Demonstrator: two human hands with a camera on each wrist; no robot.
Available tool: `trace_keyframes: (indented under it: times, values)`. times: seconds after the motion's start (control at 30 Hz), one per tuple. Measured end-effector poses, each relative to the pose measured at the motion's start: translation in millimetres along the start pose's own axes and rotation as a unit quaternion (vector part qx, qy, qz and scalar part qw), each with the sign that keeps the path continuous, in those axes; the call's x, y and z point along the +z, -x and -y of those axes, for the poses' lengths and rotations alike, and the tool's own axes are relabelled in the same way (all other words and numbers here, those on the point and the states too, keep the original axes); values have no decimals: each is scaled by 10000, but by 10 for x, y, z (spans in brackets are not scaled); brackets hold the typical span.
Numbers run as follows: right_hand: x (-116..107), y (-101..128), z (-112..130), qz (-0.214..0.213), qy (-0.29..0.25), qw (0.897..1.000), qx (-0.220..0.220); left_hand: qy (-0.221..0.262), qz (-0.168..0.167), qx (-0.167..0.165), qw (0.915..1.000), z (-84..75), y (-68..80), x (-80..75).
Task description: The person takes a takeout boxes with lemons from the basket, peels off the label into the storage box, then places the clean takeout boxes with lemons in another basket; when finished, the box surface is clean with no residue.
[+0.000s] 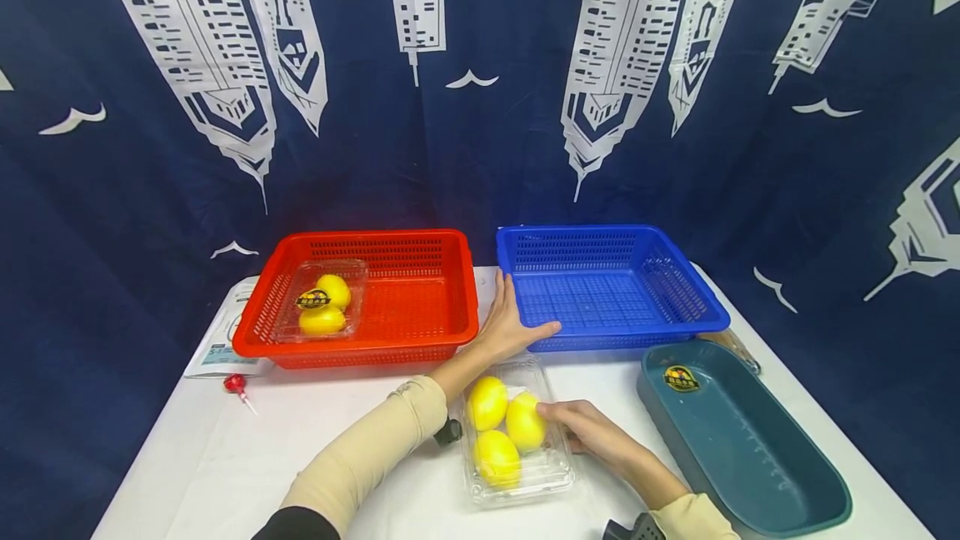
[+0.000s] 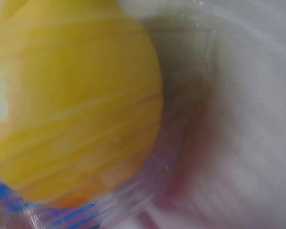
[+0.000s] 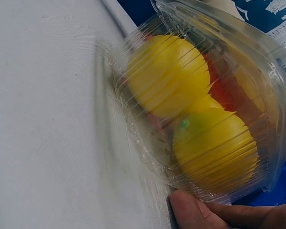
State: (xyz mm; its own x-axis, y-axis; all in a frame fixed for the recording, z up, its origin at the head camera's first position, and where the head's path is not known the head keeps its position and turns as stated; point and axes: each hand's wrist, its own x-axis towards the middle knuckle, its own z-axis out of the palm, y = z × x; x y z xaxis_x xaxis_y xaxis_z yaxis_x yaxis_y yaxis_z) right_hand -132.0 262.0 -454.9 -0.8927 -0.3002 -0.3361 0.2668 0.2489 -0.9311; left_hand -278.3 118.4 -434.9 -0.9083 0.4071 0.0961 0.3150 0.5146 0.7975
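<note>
A clear plastic clamshell box [image 1: 525, 473] with three lemons [image 1: 498, 458] sits on the table in front of me; it looks shut. At its right side my right hand [image 1: 592, 432] grips the edge. The right wrist view has the thumb [image 3: 188, 210] low against the box wall, near a lemon [image 3: 214, 150]. My left hand [image 1: 510, 319] reaches past the box's far end, fingers straight and thumb spread, beside the near-left corner of the blue basket [image 1: 600, 329]. Whether it touches the basket I cannot tell. A blurred lemon [image 2: 76, 105] fills much of the left wrist view.
A red basket [image 1: 405, 350] at the back left contains another clamshell box [image 1: 356, 290] with lemons and a black label. Right of me stands a dark green tray [image 1: 750, 440] with a round sticker [image 1: 681, 378]. A red lollipop [image 1: 236, 383] and a printed sheet [image 1: 225, 348] lie left.
</note>
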Motion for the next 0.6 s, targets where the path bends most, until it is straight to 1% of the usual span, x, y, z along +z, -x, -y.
trace_keyframes:
  times: [0.2,0.47,0.6]
  values:
    - [-5,-1,7,37,-30,10000,-71,20,49,79,10000,14,-15,1]
    - [-2,7,13,38,33,10000,-47,192,170,-4,9997,14,-14,-3]
    - [-4,7,14,15,32,10000,6,291,176,-13,9994,18,-12,0]
